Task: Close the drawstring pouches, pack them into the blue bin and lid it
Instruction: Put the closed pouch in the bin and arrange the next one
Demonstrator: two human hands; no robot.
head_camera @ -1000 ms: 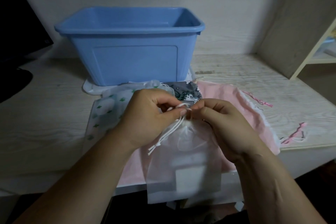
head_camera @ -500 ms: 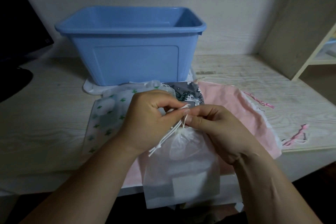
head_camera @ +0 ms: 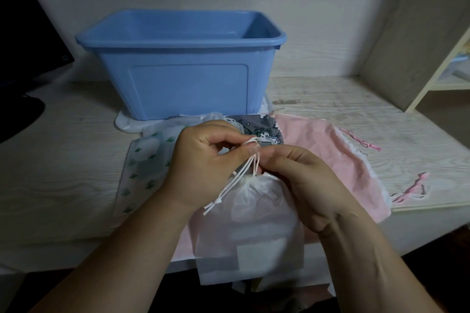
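A translucent white drawstring pouch (head_camera: 251,231) hangs over the table's front edge, its neck gathered tight. My left hand (head_camera: 201,162) pinches the white cords (head_camera: 239,175) above the neck. My right hand (head_camera: 305,185) grips the gathered neck and the cords from the right. Behind the hands lie a white pouch with green print (head_camera: 145,165), a grey patterned pouch (head_camera: 264,129) and a pink pouch (head_camera: 330,155). The blue bin (head_camera: 183,84) stands open at the back, on a white lid (head_camera: 124,122) that shows at its left foot.
Loose pink cords (head_camera: 412,190) lie near the table's right front edge. A dark monitor (head_camera: 28,40) and its base stand at the left. A cream shelf unit (head_camera: 442,68) rises at the right. The wood-grain table (head_camera: 56,160) ends just below the hands.
The cords have been drawn further out and the white pouch's neck has bunched tighter. Both hands stay on the cords and have hardly shifted.
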